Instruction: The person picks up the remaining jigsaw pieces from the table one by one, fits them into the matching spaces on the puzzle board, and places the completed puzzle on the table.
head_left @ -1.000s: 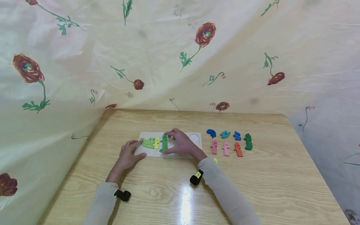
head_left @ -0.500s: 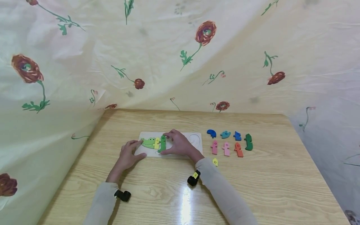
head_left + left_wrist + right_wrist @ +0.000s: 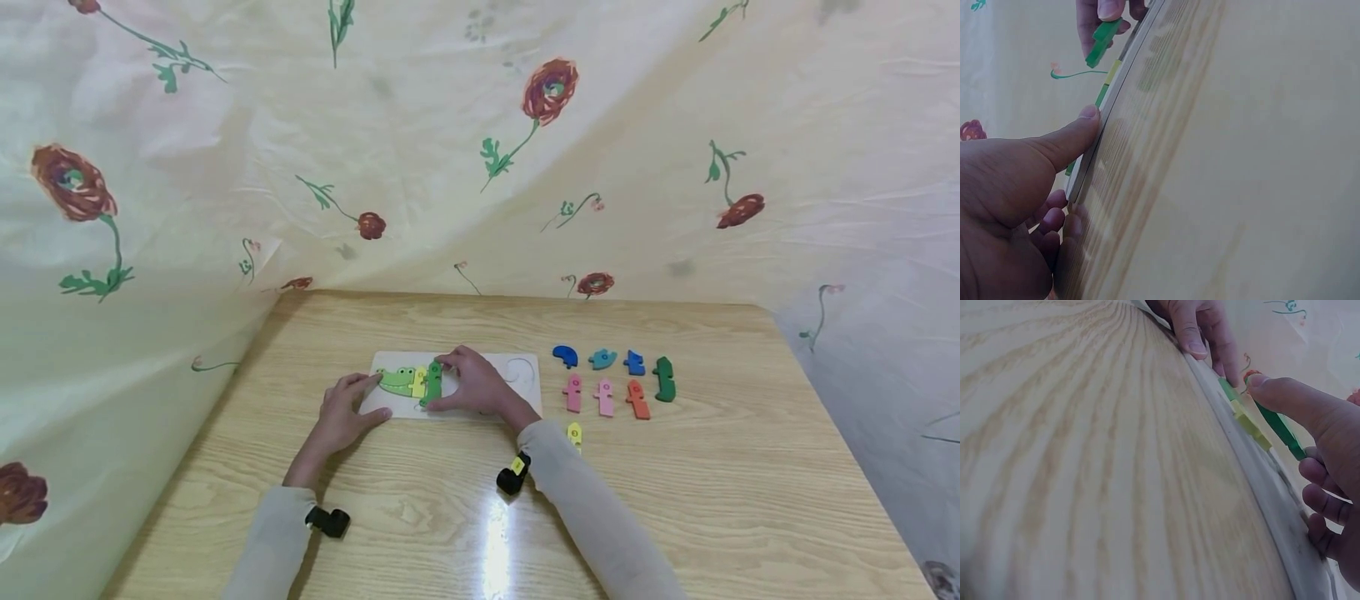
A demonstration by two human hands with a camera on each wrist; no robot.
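The background is filled by cream fabric (image 3: 450, 208) printed with red flowers and green stems. In front of it, a pale wood-grain worktop (image 3: 405, 517) is shown, with two beige sleeves (image 3: 600, 517) stretched over it. On the worktop a flat white rectangular board (image 3: 528, 404) is laid, its right end marked with a curved outline.

The board's left end is touched by the left hand (image 3: 341, 417), whose fingers are spread, with the thumb placed on the near edge and a fingertip at the snout of a light green crocodile-head piece (image 3: 393, 381). By the right hand (image 3: 476, 383) a long green notched piece (image 3: 432, 385) is pinched between thumb and fingers; it is held tilted above the board, beside a yellow notched piece (image 3: 417, 382) set against the crocodile head.

To the right of the board, a dark green long piece (image 3: 664, 379), an orange piece (image 3: 638, 400), a dark pink piece (image 3: 573, 393), a light pink piece (image 3: 605, 398), a dark blue curved piece (image 3: 565, 357), a light blue piece (image 3: 602, 359) and a blue piece (image 3: 634, 362) are spread. Nearer, a loose yellow piece (image 3: 575, 434) is partly hidden by the right sleeve.
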